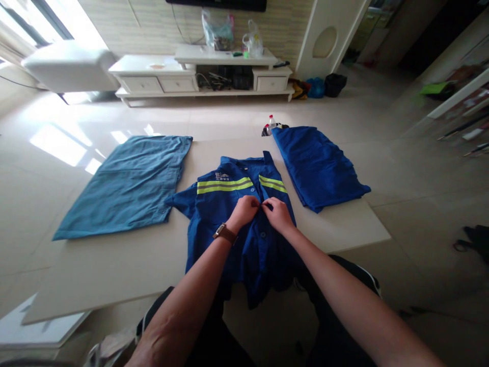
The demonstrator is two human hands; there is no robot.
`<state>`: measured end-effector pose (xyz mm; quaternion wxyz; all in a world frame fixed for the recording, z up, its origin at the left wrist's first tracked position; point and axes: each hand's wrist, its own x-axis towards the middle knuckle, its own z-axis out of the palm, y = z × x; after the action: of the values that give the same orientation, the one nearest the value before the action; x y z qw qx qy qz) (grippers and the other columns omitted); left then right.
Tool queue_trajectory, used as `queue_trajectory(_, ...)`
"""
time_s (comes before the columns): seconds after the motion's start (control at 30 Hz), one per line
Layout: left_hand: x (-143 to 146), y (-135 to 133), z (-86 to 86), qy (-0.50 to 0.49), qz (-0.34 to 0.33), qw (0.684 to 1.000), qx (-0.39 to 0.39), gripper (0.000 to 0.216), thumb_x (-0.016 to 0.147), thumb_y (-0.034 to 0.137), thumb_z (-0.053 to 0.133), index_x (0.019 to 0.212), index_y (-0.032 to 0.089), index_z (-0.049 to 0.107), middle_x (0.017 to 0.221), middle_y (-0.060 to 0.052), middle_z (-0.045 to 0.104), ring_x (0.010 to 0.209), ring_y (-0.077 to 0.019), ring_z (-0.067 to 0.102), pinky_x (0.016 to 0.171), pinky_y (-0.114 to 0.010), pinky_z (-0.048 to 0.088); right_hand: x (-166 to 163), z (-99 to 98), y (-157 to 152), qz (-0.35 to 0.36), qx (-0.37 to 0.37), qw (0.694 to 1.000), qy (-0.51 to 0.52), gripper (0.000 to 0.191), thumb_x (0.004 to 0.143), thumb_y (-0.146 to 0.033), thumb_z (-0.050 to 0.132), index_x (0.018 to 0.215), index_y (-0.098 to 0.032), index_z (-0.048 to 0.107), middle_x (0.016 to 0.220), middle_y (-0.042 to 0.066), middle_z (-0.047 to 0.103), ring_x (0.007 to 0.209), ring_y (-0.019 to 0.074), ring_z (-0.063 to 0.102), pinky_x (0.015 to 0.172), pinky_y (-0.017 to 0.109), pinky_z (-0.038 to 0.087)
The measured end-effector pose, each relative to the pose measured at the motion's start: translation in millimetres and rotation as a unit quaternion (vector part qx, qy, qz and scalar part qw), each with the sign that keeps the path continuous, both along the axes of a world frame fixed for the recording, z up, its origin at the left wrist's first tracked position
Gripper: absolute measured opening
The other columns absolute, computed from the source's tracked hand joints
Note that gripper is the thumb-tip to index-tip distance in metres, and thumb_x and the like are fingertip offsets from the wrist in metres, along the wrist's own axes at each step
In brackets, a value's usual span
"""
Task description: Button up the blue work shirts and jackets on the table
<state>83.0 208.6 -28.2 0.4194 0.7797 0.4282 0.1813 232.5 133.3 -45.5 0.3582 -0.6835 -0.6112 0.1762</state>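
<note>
A blue work shirt (214,219) with yellow-green reflective stripes lies front up, its lower edge hanging over the near side of the table. At the middle of its front opening, my left hand (246,208) and my right hand (278,211) meet, fingertips pinched on the two edges of the placket. Whatever button sits between the fingers is hidden. One button (252,189) shows above my hands and another button (263,235) below them. A brown watch (224,233) is on my left wrist.
Folded light-blue cloth (130,183) lies left on the white table (114,275), and folded dark-blue cloth (319,168) lies right. A plastic bottle (271,122) with a red cap stands beyond the far edge. A white TV cabinet (160,71) lines the wall.
</note>
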Motion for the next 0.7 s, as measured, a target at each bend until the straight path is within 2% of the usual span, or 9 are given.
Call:
queue_trajectory(0.13,-4.2,0.2,1.6,-0.012,0.050,0.999,-0.012,0.019,0.071,0.002,0.061,0.079,0.014,0.075,0.076,-0.004,0.074,0.072,-0.0158,0.066,0.069,-0.024,0.048,-6.1,4.0,7.4,-0.041,-0.015,0.998,0.049,0.005,0.087,-0.020,0.066,0.083,-0.023,0.068,0.086,0.002,0.073,0.085,0.0203,0.068,0.080,0.030,0.048)
queue_trajectory(0.27,-8.0,0.1,-3.7,-0.049,0.109,0.991,-0.065,0.016,0.069,0.004,0.064,0.076,0.014,0.075,0.074,-0.004,0.073,0.070,-0.0150,0.066,0.067,-0.024,0.048,-10.8,4.7,10.6,-0.006,0.011,1.000,0.015,0.010,0.089,-0.016,0.063,0.083,-0.022,0.068,0.088,0.003,0.071,0.087,0.0197,0.066,0.082,0.029,0.046)
queue_trajectory(0.37,-6.5,-4.4,-6.4,-0.111,0.153,0.967,-0.170,0.011,0.070,0.007,0.066,0.074,0.013,0.073,0.067,-0.003,0.070,0.065,-0.0139,0.065,0.066,-0.024,0.050,-8.2,2.9,7.4,0.022,0.013,1.000,0.003,0.014,0.092,-0.014,0.060,0.084,-0.021,0.068,0.090,0.004,0.070,0.089,0.0196,0.065,0.083,0.029,0.046)
queue_trajectory(0.43,-3.9,-9.9,-5.2,-0.173,0.186,0.929,-0.270,0.002,0.072,0.012,0.069,0.072,0.012,0.071,0.067,-0.003,0.069,0.064,-0.0137,0.066,0.069,-0.025,0.053,-4.7,2.0,3.0,0.037,0.006,0.999,0.008,0.014,0.094,-0.015,0.059,0.086,-0.020,0.069,0.091,0.004,0.069,0.090,0.0193,0.065,0.084,0.028,0.046)
queue_trajectory(0.5,-1.4,-16.4,-2.8,-0.222,0.200,0.890,-0.346,0.012,0.074,0.022,0.076,0.072,0.011,0.070,0.070,-0.005,0.070,0.067,-0.0134,0.067,0.071,-0.025,0.054,-1.8,2.1,-1.9,0.052,-0.001,0.999,0.013,0.013,0.095,-0.016,0.059,0.088,-0.020,0.069,0.092,0.004,0.069,0.090,0.0190,0.065,0.084,0.028,0.047)
queue_trajectory(0.53,-0.3,-19.5,-1.8,-0.233,0.200,0.880,-0.362,0.019,0.072,0.028,0.080,0.072,0.011,0.071,0.072,-0.005,0.070,0.068,-0.0126,0.066,0.070,-0.024,0.054,-1.0,2.5,-3.9,0.057,-0.005,0.998,0.014,0.013,0.095,-0.016,0.059,0.089,-0.020,0.069,0.092,0.004,0.068,0.090,0.0190,0.065,0.084,0.028,0.047)
queue_trajectory(0.6,1.3,-24.1,-1.4,-0.236,0.200,0.881,-0.358,0.031,0.065,0.035,0.088,0.072,0.009,0.072,0.071,-0.005,0.070,0.065,-0.0100,0.063,0.064,-0.020,0.049,-0.9,4.2,-6.2,0.059,-0.012,0.998,0.011,0.013,0.093,-0.014,0.059,0.088,-0.020,0.069,0.092,0.004,0.068,0.090,0.0192,0.065,0.083,0.029,0.047)
queue_trajectory(0.7,3.2,-25.9,-4.3,-0.245,0.219,0.879,-0.344,0.038,0.057,0.037,0.093,0.073,0.009,0.072,0.068,-0.003,0.067,0.061,-0.0076,0.057,0.057,-0.018,0.042,-2.8,7.8,-4.2,0.057,-0.023,0.998,-0.005,0.011,0.091,-0.013,0.062,0.086,-0.021,0.068,0.092,0.004,0.068,0.089,0.0195,0.065,0.083,0.029,0.047)
